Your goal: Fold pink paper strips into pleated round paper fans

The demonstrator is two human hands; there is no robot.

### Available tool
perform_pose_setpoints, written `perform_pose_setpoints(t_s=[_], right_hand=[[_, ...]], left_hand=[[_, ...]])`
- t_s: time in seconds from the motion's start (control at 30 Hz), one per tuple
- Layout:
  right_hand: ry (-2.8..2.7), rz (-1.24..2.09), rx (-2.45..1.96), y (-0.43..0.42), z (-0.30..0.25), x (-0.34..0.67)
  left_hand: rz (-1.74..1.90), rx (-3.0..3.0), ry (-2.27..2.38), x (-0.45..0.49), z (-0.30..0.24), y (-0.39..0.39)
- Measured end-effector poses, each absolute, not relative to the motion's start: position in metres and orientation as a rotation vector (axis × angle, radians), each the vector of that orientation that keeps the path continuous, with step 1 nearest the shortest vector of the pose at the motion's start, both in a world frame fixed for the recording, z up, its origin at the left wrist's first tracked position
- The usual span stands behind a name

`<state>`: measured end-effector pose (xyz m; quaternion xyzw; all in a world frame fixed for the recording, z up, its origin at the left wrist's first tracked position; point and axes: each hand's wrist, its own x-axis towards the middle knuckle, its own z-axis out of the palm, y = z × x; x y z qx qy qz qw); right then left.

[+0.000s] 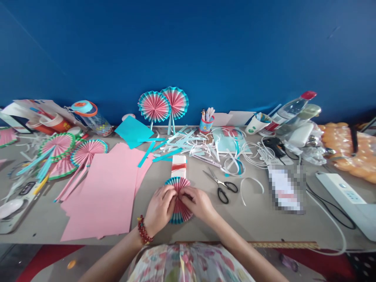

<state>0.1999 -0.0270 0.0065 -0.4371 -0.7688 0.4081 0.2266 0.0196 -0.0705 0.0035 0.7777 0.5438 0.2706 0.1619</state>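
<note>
We pinch a round, pleated pink paper fan with teal edging (180,214) near its centre between the fingers of our left hand (161,204) and our right hand (197,201). It sits above the grey tabletop (249,227), just in front of a white rectangular block banded in red (178,160). To its left we have flat pink paper sheets (107,192); to its right, black-handled metal scissors (219,181).

Soft, even light, blue wall (323,43) paler at upper right, stretched, blurry sides, pixelated patch (286,189)
</note>
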Motion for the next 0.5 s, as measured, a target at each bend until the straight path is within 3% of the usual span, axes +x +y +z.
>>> perform_pose_setpoints(t_s=[0.5], right_hand=[[-2.089, 1.180, -1.148, -0.0268, 0.0021, 0.2045]], left_hand=[[0.747, 2.263, 1.542, 0.0203, 0.0043, -0.0677]])
